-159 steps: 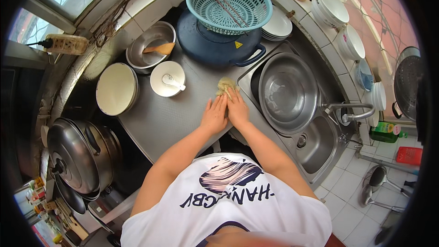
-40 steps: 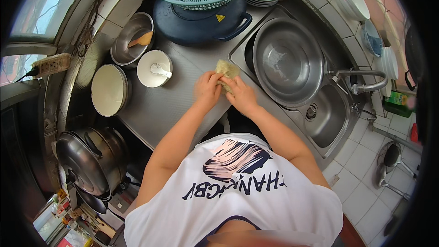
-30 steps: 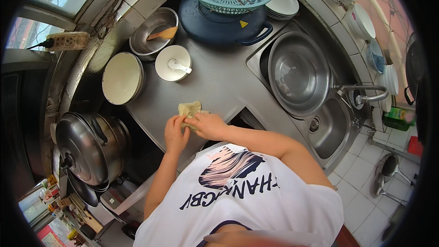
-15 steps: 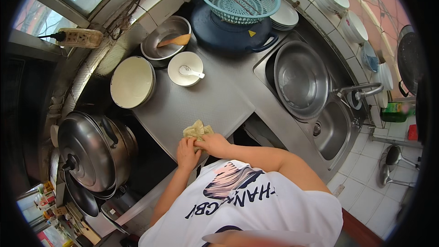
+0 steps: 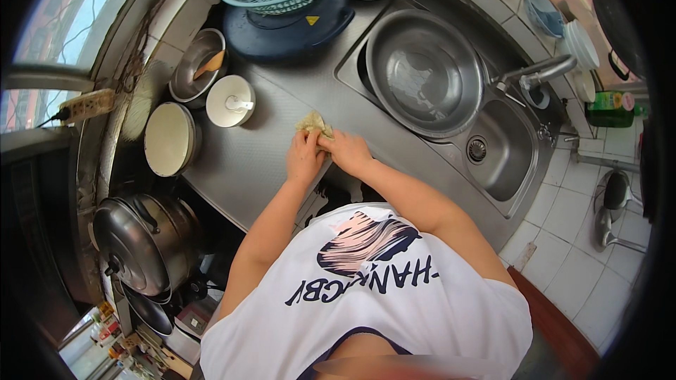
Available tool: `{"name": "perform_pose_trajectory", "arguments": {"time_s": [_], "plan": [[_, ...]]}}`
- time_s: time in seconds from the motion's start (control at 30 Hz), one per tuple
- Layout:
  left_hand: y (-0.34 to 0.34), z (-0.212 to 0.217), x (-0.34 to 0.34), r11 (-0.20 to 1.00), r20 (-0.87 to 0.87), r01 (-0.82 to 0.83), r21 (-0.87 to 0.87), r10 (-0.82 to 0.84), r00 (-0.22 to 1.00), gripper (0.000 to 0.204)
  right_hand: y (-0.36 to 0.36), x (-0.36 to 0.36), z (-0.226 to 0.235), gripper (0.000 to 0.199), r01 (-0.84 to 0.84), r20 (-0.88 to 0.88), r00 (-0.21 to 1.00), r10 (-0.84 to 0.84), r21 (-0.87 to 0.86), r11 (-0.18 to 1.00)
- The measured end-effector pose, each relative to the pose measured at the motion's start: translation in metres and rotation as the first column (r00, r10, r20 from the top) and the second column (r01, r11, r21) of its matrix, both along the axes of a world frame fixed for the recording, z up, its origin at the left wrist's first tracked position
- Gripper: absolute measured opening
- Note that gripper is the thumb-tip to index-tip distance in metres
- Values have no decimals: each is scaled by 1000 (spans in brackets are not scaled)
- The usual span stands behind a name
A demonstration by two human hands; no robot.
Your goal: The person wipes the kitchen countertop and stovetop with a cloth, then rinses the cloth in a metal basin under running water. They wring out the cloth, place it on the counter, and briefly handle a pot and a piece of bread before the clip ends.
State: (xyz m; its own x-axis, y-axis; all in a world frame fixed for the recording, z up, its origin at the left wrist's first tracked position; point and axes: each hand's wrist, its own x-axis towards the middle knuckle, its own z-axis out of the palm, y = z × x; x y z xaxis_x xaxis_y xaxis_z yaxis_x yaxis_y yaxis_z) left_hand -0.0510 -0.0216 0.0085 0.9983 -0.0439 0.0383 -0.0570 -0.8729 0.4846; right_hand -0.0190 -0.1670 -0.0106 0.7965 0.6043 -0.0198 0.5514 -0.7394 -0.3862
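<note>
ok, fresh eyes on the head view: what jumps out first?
Probably the left hand and right hand together mid-frame, gripping a crumpled yellowish cloth at the steel counter. Next, the wide metal basin over the sink on the right, and the turquoise basket atop a rounded dark blue item at the back.

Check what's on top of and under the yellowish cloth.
On the cloth: fingers of the left hand and right hand, hiding its near part. Metal counter shows around it; the patch directly beneath is covered.

Kitchen — steel sink (image 5: 508, 151), lidded pot (image 5: 137, 246)
</note>
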Motion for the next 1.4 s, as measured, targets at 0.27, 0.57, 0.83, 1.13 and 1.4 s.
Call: {"name": "perform_pose_trajectory", "arguments": {"time_s": [0.27, 0.57, 0.83, 1.13, 1.4], "plan": [[-91, 6, 39, 973, -19, 228, 43, -227, 974, 47, -101, 6, 10, 39, 201, -65, 978, -198, 42, 979], [-200, 7, 41, 832, -152, 554, -34, -552, 820, 40, -215, -43, 26, 46, 420, -188, 890, -414, -11, 907], [-278, -8, 42, 666, -99, 735, -123, -746, 659, 39, -275, -79, 30, 42, 667, -125, 729, -674, -93, 739], [-299, 5, 44, 579, -12, 793, -188, -809, 588, 36, -281, -90, 44, 43, 772, -83, 627, -774, -63, 632], [-161, 38, 43, 830, 66, 531, -168, -528, 846, 43, -174, -50, 55, 47, 512, -53, 856, -515, 229, 828]]}}
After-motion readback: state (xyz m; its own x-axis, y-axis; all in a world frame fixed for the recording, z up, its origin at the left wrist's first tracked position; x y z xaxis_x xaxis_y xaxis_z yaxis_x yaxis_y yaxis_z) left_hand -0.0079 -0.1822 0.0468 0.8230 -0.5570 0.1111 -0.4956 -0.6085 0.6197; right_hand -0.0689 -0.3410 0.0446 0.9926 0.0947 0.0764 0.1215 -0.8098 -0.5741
